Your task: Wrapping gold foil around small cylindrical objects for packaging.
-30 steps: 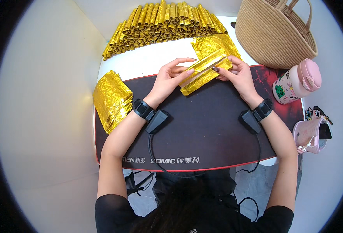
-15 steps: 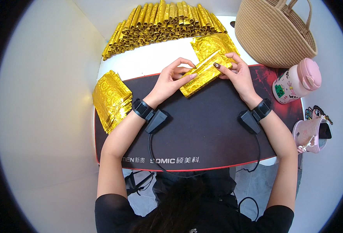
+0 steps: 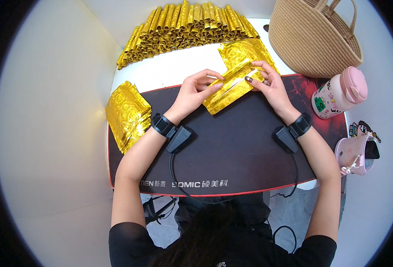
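A sheet of shiny gold foil paper (image 3: 233, 94), partly folded lengthwise, is held between my two hands above the dark mat. My left hand (image 3: 199, 89) pinches its left end, with the thumb on top. At the right end, my right hand (image 3: 270, 82) grips it between thumb and fingers; some of those fingers are hidden behind the paper. Just beyond lies a stack of flat gold sheets (image 3: 243, 49). Another fanned stack of gold paper (image 3: 127, 115) rests beside my left forearm.
A big pile of rolled gold paper tubes (image 3: 187, 22) lines the back of the white table. Right of it stand a woven basket (image 3: 314, 38), a pink-lidded bottle (image 3: 339, 93) and a small pink holder (image 3: 352, 153) containing a dark object. The dark mat (image 3: 232, 155) has a red edge.
The paper's far edge has been turned up and over, and more of its near panel shows, tilted lower. Both hands have shifted only slightly.
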Tool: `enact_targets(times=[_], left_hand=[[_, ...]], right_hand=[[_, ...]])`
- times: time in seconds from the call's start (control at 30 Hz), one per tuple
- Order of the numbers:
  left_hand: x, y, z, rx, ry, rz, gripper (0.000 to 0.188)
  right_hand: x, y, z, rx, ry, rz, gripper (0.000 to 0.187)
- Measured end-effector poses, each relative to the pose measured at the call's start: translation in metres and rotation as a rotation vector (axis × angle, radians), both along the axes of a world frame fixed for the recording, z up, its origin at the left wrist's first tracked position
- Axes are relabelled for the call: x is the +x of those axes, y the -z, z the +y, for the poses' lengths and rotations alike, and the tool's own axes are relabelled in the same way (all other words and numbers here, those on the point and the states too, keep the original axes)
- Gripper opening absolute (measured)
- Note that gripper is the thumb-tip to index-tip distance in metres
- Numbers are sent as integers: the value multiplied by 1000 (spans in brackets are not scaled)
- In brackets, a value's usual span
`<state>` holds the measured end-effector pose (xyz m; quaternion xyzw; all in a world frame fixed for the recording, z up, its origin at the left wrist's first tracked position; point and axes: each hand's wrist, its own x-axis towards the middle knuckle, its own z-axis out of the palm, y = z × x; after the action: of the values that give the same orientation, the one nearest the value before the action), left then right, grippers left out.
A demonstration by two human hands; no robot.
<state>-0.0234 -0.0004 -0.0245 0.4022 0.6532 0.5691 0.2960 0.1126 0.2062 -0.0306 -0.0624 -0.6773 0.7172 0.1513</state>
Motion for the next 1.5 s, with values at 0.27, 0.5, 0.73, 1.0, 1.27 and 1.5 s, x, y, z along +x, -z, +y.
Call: enact_targets(times=[0.27,0.5,0.73,1.0,1.27,1.5], left_hand=[[9,-11,-2,-43,139,34,38],[11,-13,1,-28,171,15,39],[8,-3,-1,-31,118,-20,33],[4,1,1,-45,71,-25,28],[2,4,0,64,58,-191,30],[1,-1,-6,29,57,-172,32]], right_hand=[[2,-6,-3,-26,-41,-17,31],[0,6,1,-2,-146,3,25],[5,9,-19,-23,-254,-67,20],[4,-1,-23,58,-193,-112,17],[5,0,-17,10,-5,-95,17],[7,-1,-17,25,-17,-32,19]])
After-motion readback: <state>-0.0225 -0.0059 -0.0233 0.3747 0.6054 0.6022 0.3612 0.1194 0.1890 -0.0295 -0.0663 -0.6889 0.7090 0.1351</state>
